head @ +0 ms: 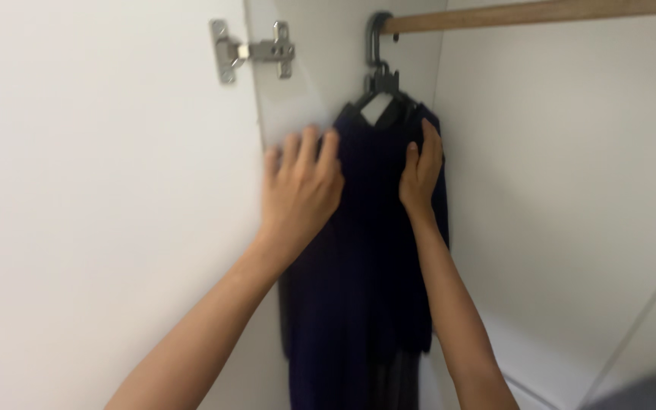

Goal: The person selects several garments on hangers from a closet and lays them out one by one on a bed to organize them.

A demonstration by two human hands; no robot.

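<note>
Dark navy garment [358,250] hangs on a black hanger [379,72] from the wooden rail [540,14], far left end of the wardrobe, next to the door w/ metal hinge [256,52]. Left hand [301,190] open, fingers spread flat on its left side. Right hand [421,176] pinches the right shoulder edge.

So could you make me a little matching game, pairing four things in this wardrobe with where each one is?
Things:
1. left hand
2. right hand
3. hanger hook
4. metal hinge

Places:
A. over the wooden rail
B. on the white door, top
C. on the dark navy garment, left shoulder side
D. on the garment's right shoulder edge

Pairs: 1-C, 2-D, 3-A, 4-B
</note>
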